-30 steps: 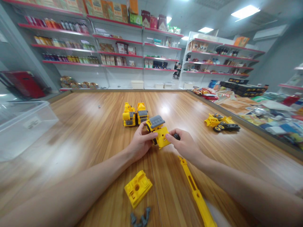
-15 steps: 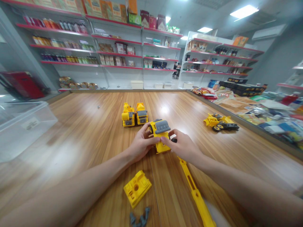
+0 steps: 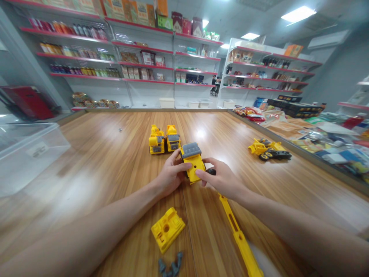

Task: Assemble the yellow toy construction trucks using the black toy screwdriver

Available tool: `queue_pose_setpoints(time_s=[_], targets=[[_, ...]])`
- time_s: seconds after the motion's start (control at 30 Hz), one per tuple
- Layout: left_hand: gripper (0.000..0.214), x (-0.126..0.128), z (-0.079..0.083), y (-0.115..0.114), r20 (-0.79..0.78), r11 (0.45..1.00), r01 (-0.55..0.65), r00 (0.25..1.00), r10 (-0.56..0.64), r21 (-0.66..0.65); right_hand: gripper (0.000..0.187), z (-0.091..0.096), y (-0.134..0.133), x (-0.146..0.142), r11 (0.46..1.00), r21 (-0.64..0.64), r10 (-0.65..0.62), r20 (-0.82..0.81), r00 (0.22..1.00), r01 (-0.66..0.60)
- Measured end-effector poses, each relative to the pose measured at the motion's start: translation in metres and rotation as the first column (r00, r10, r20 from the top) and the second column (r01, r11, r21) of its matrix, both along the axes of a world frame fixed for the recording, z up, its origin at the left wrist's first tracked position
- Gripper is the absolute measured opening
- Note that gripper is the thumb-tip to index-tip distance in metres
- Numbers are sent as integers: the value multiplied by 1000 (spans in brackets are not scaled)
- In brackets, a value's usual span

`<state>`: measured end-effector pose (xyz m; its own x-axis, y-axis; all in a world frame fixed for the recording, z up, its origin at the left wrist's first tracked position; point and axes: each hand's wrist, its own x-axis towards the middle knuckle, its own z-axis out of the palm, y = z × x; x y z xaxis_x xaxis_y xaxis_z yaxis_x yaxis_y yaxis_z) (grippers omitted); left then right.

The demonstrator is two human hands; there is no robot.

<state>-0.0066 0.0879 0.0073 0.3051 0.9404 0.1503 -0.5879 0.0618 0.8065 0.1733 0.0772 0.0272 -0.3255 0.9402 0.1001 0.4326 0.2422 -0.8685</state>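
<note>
Between both hands is a yellow toy truck (image 3: 193, 159) with a grey cab front, raised above the table. My left hand (image 3: 173, 173) grips its left side, thumb on the yellow top. My right hand (image 3: 221, 177) holds the right side, thumb tip pressed near a small hole. A dark rounded piece (image 3: 211, 171) shows by my right fingers; I cannot tell what it is. Nearer me lie a yellow plastic plate (image 3: 168, 229) with a round hole, several grey plastic bolts (image 3: 170, 266) and a long yellow toy boom (image 3: 240, 238), partly under my right forearm.
Two assembled yellow toy trucks (image 3: 165, 140) stand just beyond my left hand. More yellow and black toy vehicle parts (image 3: 269, 150) lie at the right. A clear plastic bin (image 3: 31, 154) is at the left edge. Packaged goods (image 3: 311, 130) pile up beyond the table's right rim.
The toy truck has tilted and turned a little in my hands, so its yellow top and small hole show more. My left thumb has shifted slightly left.
</note>
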Motion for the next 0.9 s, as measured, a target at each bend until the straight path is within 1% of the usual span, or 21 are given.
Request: queue_pose_setpoints(time_s=[0.2, 0.33, 0.4, 0.5, 0.67, 0.73, 0.8, 0.83, 0.9], targets=[[50, -1, -2, 1, -19, 1000, -20, 1000, 20, 0, 43, 0, -1, -1, 1000, 9, -3, 4, 1000, 3], [46, -1, -4, 3, 7, 1000, 6, 1000, -6, 3, 31, -1, -2, -2, 998, 14, 57, 28, 998, -57], [47, -1, -5, 4, 13, 1000, 11, 1000, -11, 5, 28, -2, -3, -2, 997, 20, 73, 34, 997, -73], [47, 0, -7, 5, 9, 1000, 7, 1000, -7, 0, 27, -2, -5, -2, 998, 39, 53, 51, 997, -55], [40, 1, -8, 5, -3, 998, 43, 999, -43, -50, 30, 2, -8, -4, 997, 69, 30, 96, 995, -37], [39, 2, -8, 5, 8, 997, 33, 999, -32, -66, 36, 4, -10, -4, 995, 101, -10, 151, 988, -5], [38, 2, -8, 6, 30, 996, -2, 1000, 5, -87, 45, 8, -12, -4, 981, 185, -108, 258, 960, 61], [38, 2, -7, 7, 40, 995, -26, 999, 30, -101, 50, 10, -14, -4, 965, 242, -177, 322, 930, 100], [37, 0, -7, 9, 49, 989, -76, 995, 83, -130, 56, 14, -17, -3, 926, 343, -304, 437, 846, 156]])
